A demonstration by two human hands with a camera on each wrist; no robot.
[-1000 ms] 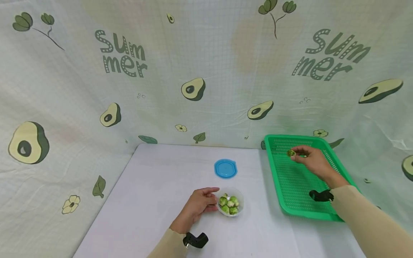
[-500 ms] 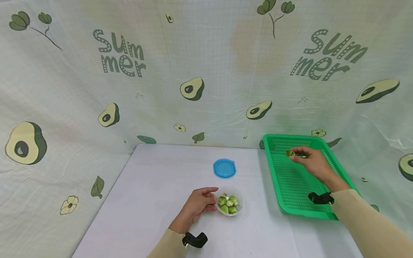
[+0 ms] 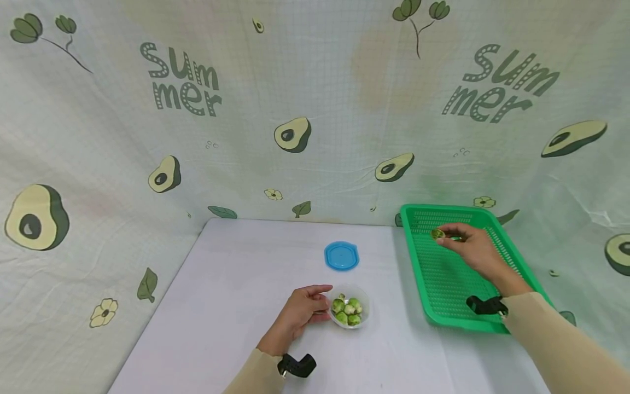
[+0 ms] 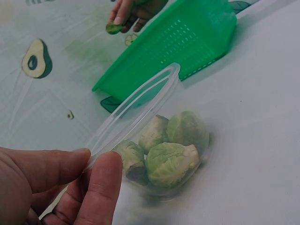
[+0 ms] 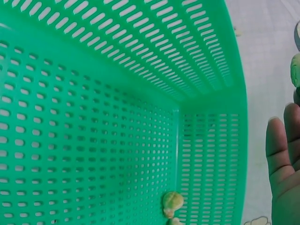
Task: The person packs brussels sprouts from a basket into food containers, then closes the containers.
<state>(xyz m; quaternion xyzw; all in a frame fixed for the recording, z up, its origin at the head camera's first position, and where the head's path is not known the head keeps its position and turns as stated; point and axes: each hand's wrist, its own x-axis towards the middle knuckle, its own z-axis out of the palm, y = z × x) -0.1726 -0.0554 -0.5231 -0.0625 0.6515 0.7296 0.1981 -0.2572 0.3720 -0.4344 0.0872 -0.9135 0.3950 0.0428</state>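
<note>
In the head view my left hand [image 3: 302, 312] is at the left side of a clear plastic bowl [image 3: 364, 306] on the table. The left wrist view shows its thumb and finger pinching the bowl's rim [image 4: 176, 70]. Several Brussels sprouts [image 4: 168, 164] lie inside the bowl. Over the far part of a green basket [image 3: 423, 290], my right hand [image 3: 472, 249] pinches one Brussels sprout [image 3: 437, 233] between thumb and fingertips. In the right wrist view that hand is mostly cut off at the right edge.
A blue lid [image 3: 342, 256] lies flat on the white table [image 3: 256, 262] behind the bowl. Inside the basket, a pale sprout [image 5: 172, 202] rests near one end wall, with part of another beside it. A printed curtain [image 3: 339, 180] hangs behind the table.
My right hand, with the sprout, has shifted slightly left over the basket. The left hand stays at the bowl's rim. The whole head view has drifted a little.
</note>
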